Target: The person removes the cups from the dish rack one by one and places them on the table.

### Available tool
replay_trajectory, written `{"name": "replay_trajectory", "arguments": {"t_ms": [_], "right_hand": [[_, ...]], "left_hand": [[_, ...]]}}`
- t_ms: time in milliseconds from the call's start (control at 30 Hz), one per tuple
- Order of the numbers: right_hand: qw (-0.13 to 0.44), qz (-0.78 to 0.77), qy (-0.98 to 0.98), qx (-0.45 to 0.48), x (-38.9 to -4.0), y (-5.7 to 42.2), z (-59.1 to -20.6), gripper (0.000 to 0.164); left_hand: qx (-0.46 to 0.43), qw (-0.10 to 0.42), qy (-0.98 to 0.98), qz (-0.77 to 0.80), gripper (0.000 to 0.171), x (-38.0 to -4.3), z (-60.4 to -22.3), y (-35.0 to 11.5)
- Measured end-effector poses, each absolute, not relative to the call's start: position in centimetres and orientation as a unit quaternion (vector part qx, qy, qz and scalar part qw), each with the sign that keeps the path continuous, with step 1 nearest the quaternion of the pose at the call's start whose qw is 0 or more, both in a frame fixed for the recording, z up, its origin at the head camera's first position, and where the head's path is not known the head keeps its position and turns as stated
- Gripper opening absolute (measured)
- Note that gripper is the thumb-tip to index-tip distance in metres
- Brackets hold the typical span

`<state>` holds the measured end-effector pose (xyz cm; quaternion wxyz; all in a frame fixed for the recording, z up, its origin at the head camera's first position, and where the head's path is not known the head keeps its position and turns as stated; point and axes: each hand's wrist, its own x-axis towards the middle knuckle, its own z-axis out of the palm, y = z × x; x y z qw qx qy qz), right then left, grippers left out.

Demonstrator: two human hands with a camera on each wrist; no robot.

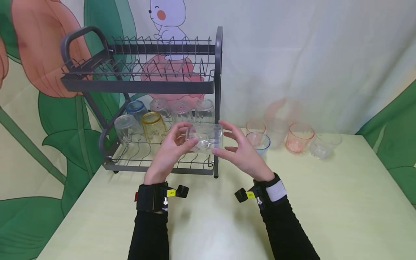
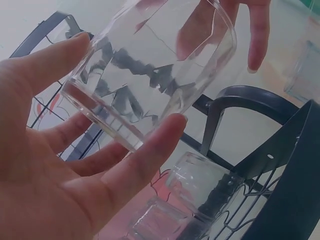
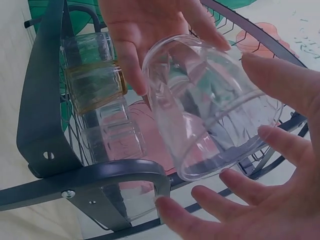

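A clear drinking glass point(image 1: 205, 138) with a faceted wall lies sideways in the air between both hands, in front of the rack's lower tier. My left hand point(image 1: 170, 153) holds its thick base end, thumb and fingers on either side, as the left wrist view shows closely. At the other end, my right hand point(image 1: 245, 155) has thumb and fingertips at the glass's rim, with its index finger point(image 3: 182, 217) stretched away from the wall. Through the clear glass point(image 2: 150, 70), part of the right hand shows.
A dark two-tier dish rack point(image 1: 139, 86) stands at the left. Upside-down glasses fill its lower tier, including a yellow glass point(image 1: 154, 126) and a blue glass point(image 1: 135, 107). Right of it, on the pale table point(image 1: 325, 202), are a blue-rimmed glass point(image 1: 258, 142), a pink glass point(image 1: 299, 139) and others.
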<state>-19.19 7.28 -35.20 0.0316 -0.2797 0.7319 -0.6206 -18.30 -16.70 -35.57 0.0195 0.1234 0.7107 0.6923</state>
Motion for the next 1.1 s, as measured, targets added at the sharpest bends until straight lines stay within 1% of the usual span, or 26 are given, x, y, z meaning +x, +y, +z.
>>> {"name": "replay_trajectory", "arguments": {"t_ms": [133, 233, 467, 633, 767, 867, 967, 1100], "right_hand": [[0.051, -0.649, 0.706, -0.278, -19.0, 7.5, -35.6, 0.077], [0.059, -0.666, 0.688, -0.282, -19.0, 7.7, -35.7, 0.077], [0.065, -0.665, 0.690, -0.277, -19.0, 8.1, -35.7, 0.075], [0.064, -0.650, 0.709, -0.268, -19.2, 8.3, -35.6, 0.075], [0.061, -0.641, 0.718, -0.265, -19.2, 8.4, -35.5, 0.076], [0.053, -0.629, 0.729, -0.265, -19.2, 8.3, -35.2, 0.076], [0.042, -0.614, 0.742, -0.266, -19.3, 8.4, -35.0, 0.074], [0.037, -0.601, 0.754, -0.262, -18.2, 8.3, -33.5, 0.072]], "left_hand": [[0.126, 0.038, 0.699, 0.703, 0.066, -18.1, -36.0, -16.2], [0.130, 0.048, 0.694, 0.707, 0.064, -18.1, -36.1, -16.0], [0.137, 0.066, 0.688, 0.709, 0.063, -18.3, -36.4, -15.7], [0.124, 0.065, 0.717, 0.683, 0.061, -18.3, -36.5, -15.8], [0.125, 0.069, 0.723, 0.676, 0.064, -18.3, -36.5, -15.9], [0.124, 0.066, 0.731, 0.667, 0.066, -18.4, -36.3, -16.1], [0.124, 0.066, 0.736, 0.663, 0.063, -18.4, -36.2, -16.1], [0.128, 0.066, 0.729, 0.669, 0.060, -18.5, -36.2, -16.0]]}}
